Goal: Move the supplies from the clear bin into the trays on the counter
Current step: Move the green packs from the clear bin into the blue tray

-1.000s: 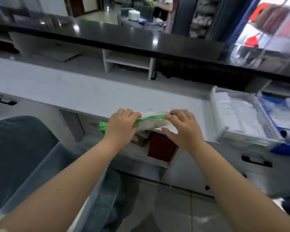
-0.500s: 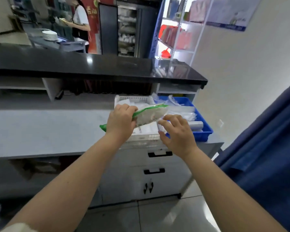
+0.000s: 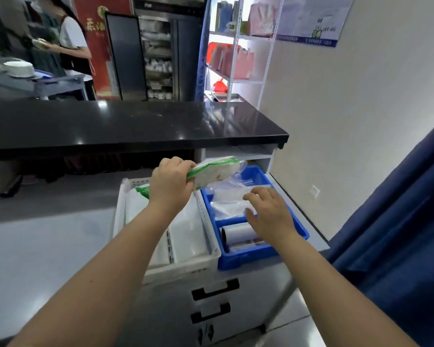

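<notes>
The pale grey tabletop [image 3: 48, 251] had drawn closer, so the white slotted plastic tray [image 3: 183, 267] and the blue plastic tray [image 3: 248, 260] beside it sat straight below the arms instead of off ahead. The flat clear plastic packet with a green edge [image 3: 216, 171] was in the air above the divide between the two trays, its far end over the back of the blue one, not yet set down. The left hand [image 3: 169, 181] alone held it, grip curled round the near end. The right hand [image 3: 271, 216] had let go and hovered, fingers loose and spread, over the clear bags [image 3: 229, 205] in the blue tray, holding nothing. The blue tray looked the likely destination, the freed hand perhaps making room.
</notes>
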